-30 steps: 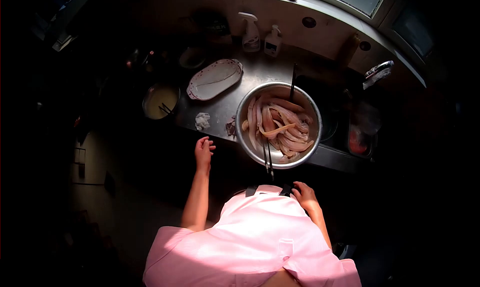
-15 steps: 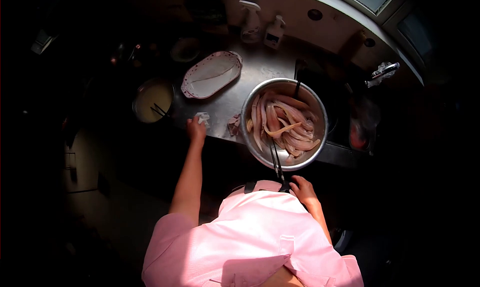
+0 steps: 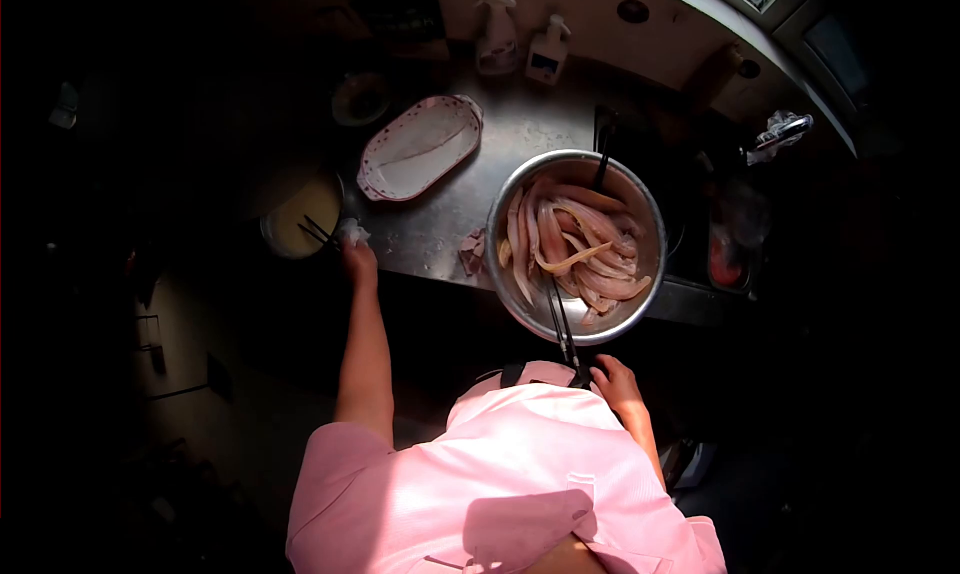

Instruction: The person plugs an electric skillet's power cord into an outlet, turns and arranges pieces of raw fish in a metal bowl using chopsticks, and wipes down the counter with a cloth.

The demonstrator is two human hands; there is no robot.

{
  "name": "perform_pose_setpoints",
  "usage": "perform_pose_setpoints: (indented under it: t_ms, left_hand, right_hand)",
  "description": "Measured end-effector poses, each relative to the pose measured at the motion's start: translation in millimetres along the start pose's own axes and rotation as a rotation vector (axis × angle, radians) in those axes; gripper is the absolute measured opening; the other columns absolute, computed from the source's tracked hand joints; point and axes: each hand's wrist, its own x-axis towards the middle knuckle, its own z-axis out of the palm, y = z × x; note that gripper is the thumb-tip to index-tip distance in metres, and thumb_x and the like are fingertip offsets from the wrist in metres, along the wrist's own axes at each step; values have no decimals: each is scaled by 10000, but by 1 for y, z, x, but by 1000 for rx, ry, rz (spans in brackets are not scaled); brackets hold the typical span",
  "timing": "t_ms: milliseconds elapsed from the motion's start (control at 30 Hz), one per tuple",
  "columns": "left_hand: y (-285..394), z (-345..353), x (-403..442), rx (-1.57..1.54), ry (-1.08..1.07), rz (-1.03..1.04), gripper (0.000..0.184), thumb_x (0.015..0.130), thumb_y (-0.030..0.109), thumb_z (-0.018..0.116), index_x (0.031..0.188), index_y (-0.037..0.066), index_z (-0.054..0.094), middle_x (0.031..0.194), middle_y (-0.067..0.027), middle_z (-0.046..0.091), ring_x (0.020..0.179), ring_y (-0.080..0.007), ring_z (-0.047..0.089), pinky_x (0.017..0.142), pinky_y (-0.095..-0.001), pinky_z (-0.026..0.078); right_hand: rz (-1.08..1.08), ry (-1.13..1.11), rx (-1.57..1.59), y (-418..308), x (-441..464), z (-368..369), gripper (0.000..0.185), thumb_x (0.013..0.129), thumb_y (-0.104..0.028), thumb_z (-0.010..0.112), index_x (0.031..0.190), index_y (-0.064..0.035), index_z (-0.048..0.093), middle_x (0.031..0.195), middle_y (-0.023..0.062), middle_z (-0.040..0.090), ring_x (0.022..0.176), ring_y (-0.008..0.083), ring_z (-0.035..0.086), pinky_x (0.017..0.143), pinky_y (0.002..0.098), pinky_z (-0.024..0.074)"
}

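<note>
My left hand (image 3: 358, 260) is closed on a crumpled white tissue (image 3: 353, 234) at the counter's left edge. Just left of it stands a round bowl of pale yellow liquid (image 3: 300, 209), with a pair of dark chopsticks (image 3: 318, 231) in it. My right hand (image 3: 620, 386) is close to my waist, below a large metal basin (image 3: 655, 264); its fingers are loosely bent, with nothing visible in them. Inside the basin lie long, pale pink raw strips (image 3: 570, 236), of fish or meat. Thin dark utensils (image 3: 560, 319) lean over the basin's near rim.
A white oval dish with a patterned rim (image 3: 415, 154) sits on the metal counter (image 3: 535, 119). Small pinkish scraps (image 3: 472, 251) lie left of the basin. A spray bottle (image 3: 497, 39) and a pump bottle (image 3: 547, 52) stand by the wall. Deep shadow hides both sides.
My left hand has moved left with the white tissue, away from the scraps and up to the bowl of yellow liquid. My right hand stays near my waist.
</note>
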Motion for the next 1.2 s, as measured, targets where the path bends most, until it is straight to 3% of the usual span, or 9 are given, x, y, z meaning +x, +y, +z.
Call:
perform_pose_setpoints:
  t_ms: [33, 100, 300, 467, 733, 900, 967, 1100, 1200]
  left_hand:
    - [6, 0, 1, 3, -4, -2, 295, 785, 153, 533, 1059, 41, 536, 932, -200, 563, 866, -362, 555, 750, -415, 445]
    - [25, 4, 5, 384, 12, 100, 249, 802, 94, 459, 1030, 28, 536, 981, -213, 545, 914, -379, 525, 773, -421, 437]
    - [29, 42, 49, 312, 24, 305, 217, 764, 78, 515, 964, 6, 557, 940, -214, 544, 912, -378, 522, 781, -419, 432]
    - [0, 58, 48, 294, 25, 484, 214, 755, 93, 548, 965, 97, 593, 925, -165, 543, 855, -348, 535, 734, -416, 438]
    - [69, 44, -72, 341, -179, 768, 272, 712, 35, 545, 944, 147, 630, 873, -86, 527, 812, -290, 534, 700, -381, 446]
    - [59, 41, -76, -17, -109, 554, 279, 729, 35, 548, 980, 133, 624, 882, -110, 529, 836, -303, 534, 726, -378, 443]
    - [36, 18, -54, -113, 130, 365, 290, 748, 47, 543, 1021, 120, 608, 882, -135, 528, 841, -310, 538, 729, -375, 445]
    - [-9, -16, -30, 412, -60, 92, 317, 790, 61, 486, 1089, 118, 574, 931, -148, 517, 860, -317, 543, 739, -390, 446]
    - [5, -7, -45, 450, -126, 195, 313, 794, 80, 477, 1088, 126, 575, 934, -154, 522, 854, -327, 548, 725, -408, 448]
  right_hand:
    - [8, -12, 11, 0, 0, 0, 293, 775, -150, 592, 1025, -2, 558, 1021, 181, 571, 946, 350, 543, 805, 358, 446]
    - [0, -2, -2, -3, -1, -3, 292, 775, -147, 593, 1027, -3, 557, 1019, 181, 572, 944, 350, 544, 802, 358, 446]
    - [30, 29, -5, 1, -7, -10, 291, 774, -140, 595, 1030, -7, 556, 1010, 177, 576, 929, 344, 552, 787, 352, 452]
    - [94, 5, 50, 4, -11, -11, 288, 774, -140, 596, 1028, -9, 558, 1015, 174, 576, 930, 335, 557, 789, 341, 455]
    - [0, -5, 4, 5, 0, -7, 294, 782, -149, 592, 1029, 7, 558, 1024, 179, 577, 950, 337, 553, 803, 342, 449]
    - [-54, 3, -18, 1, 3, -15, 292, 777, -150, 590, 1019, 12, 559, 1025, 182, 572, 944, 343, 548, 807, 354, 447]
    - [-61, 11, -12, 9, 2, -14, 295, 777, -150, 589, 1023, 11, 559, 1027, 184, 572, 944, 346, 546, 806, 356, 447]
    - [-40, -32, -27, 20, 0, -10, 309, 782, -153, 586, 1041, 11, 554, 1029, 184, 571, 951, 340, 547, 811, 357, 445]
    - [-34, -93, -40, 21, -6, -12, 315, 801, -178, 563, 1058, 3, 549, 1055, 178, 560, 981, 327, 532, 837, 353, 430]
